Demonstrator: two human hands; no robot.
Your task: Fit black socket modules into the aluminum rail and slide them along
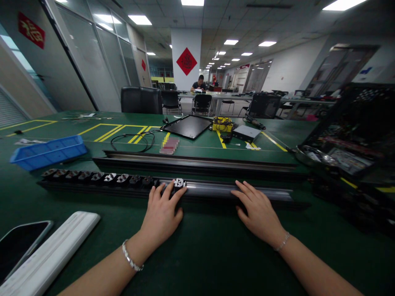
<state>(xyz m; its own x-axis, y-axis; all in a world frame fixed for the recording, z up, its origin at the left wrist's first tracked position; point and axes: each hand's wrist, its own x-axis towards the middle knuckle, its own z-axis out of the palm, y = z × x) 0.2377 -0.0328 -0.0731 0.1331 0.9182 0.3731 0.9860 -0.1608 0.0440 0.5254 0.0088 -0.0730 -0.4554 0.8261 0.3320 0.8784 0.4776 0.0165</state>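
Observation:
A long black channel rail (210,190) lies across the green table. Several dark socket modules (84,176) sit in a row in its left part, and a lighter module (179,183) stands a little apart to their right. My left hand (162,211) rests at the rail with fingers spread, its fingertips beside the lighter module. Further right, my right hand (257,209) has its fingers apart and its fingertips on the rail's near side, holding nothing. Behind lies a second black rail (197,162), touched by neither hand.
A blue bin (51,152) is at the left. A phone (23,246) and a white strip (55,250) lie near left. Behind the rails are a black panel (188,126), cables and a grey box (246,133). Dark equipment (354,139) stands right. A person (199,84) sits far back.

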